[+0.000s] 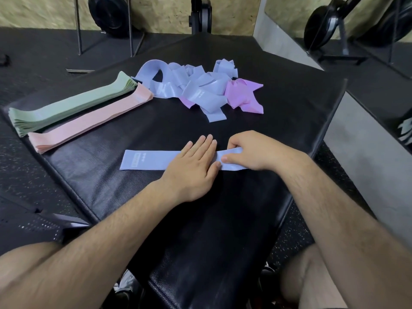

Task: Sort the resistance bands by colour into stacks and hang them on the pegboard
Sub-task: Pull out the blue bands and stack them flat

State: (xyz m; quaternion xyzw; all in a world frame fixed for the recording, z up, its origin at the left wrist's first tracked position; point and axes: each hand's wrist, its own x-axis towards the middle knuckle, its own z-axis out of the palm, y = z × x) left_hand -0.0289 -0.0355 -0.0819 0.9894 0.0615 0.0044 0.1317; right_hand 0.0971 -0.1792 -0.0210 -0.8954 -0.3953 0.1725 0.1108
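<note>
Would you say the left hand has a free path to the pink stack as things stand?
Probably yes: the left hand lies flat on the blue band, holding nothing, and only bare black mat lies between it and the pink stack.

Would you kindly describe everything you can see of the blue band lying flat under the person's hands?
The blue band is a flat, pale periwinkle strip of matte, fabric-like material with a small pale printed label near its left end. It lies straight across the black padded bench, apart from the tangled pile. The left hand presses flat on its middle; the right hand pinches its right end.
</note>
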